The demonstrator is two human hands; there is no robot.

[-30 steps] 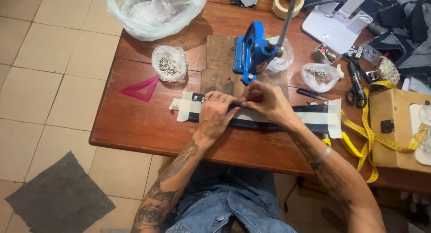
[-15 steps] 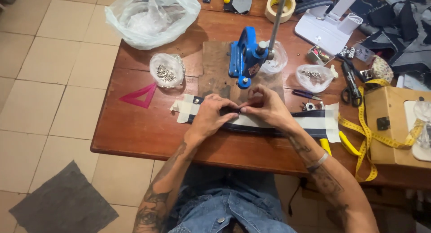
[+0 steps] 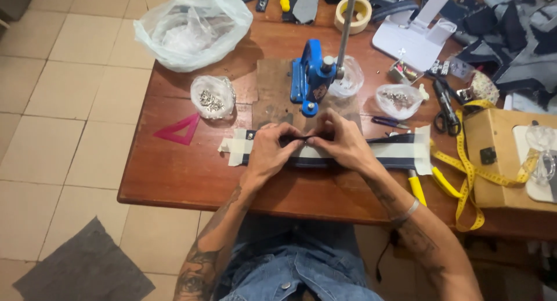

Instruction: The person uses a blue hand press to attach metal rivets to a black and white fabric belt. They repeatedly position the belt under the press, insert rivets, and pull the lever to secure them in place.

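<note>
Both hands pinch a striped strap below the blue press.
Left hand (image 3: 271,149) and right hand (image 3: 342,142) grip the strap (image 3: 394,152) — navy and white bands, lying flat across the wooden table (image 3: 180,167).

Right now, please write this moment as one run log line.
left hand: pinching dark strap | right hand: pinching same strap | blue hand press: behind hands

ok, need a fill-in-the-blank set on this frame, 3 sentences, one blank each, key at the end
1. Both the left hand and the right hand rest on the long ____ and white fabric strip.
2. Just behind the hands stands a hand press painted ____.
3. The triangular ruler on the table is ____.

Missing words: navy; blue; pink
</note>
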